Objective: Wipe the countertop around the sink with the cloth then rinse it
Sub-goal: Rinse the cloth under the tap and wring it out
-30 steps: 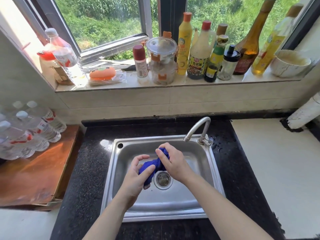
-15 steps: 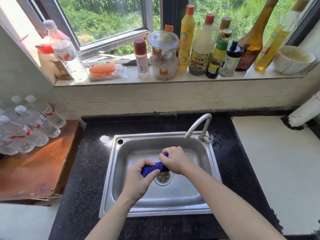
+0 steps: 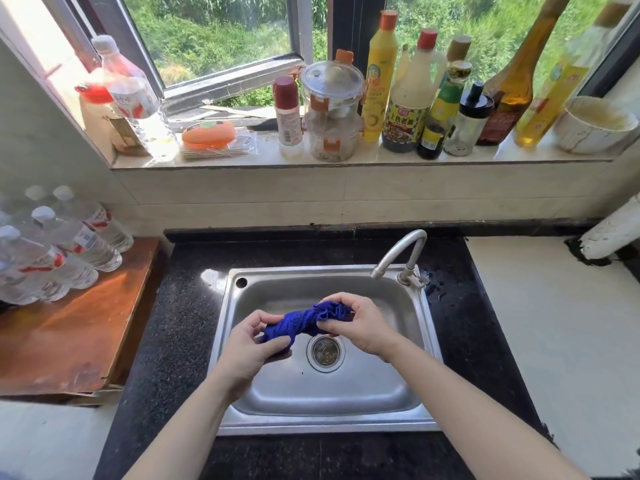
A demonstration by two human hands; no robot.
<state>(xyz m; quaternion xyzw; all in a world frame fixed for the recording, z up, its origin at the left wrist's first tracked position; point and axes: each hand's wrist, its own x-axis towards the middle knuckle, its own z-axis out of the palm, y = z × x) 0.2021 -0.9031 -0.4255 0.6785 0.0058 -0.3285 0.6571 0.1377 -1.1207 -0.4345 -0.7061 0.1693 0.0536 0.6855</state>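
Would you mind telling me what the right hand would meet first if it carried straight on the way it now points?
Apart from the cloth it grips, the right hand points toward the far-left wall of the sink. That likely comes first, though its height above the basin is unclear.

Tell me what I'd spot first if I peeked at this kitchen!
The bright blue cloth, twisted like a rope, jumps out first: the left hand and the right hand each grip an end above the shiny steel sink. Next comes the crowded row of bottles on the pale stone windowsill behind it, with a tall yellow plastic bottle near the middle.
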